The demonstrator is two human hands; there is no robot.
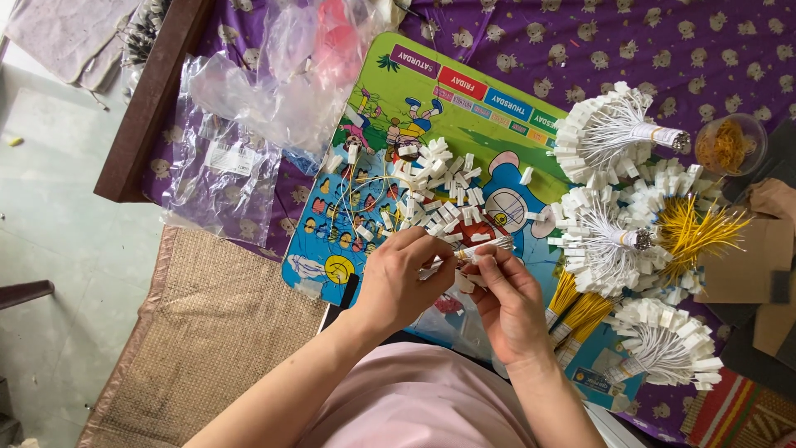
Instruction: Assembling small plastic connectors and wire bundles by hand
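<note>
My left hand (400, 282) and my right hand (507, 300) meet over a colourful cartoon board (464, 108). Together they pinch a small bunch of thin wires with white connector plugs (479, 250); the left fingertips hold one end, the right fingers wrap the other. A loose pile of white plugs with yellow and white wires (427, 195) lies on the board just beyond my hands. Which hand bears the bunch's weight is unclear.
Bound bundles of white-wire plugs (605, 133) (605, 241) (667, 340) and yellow wires (692, 232) lie to the right. A small cup of orange bits (730, 145) stands far right. Clear plastic bags (249, 108) lie left, on a purple patterned cloth (663, 50). A woven mat (207, 332) covers the floor.
</note>
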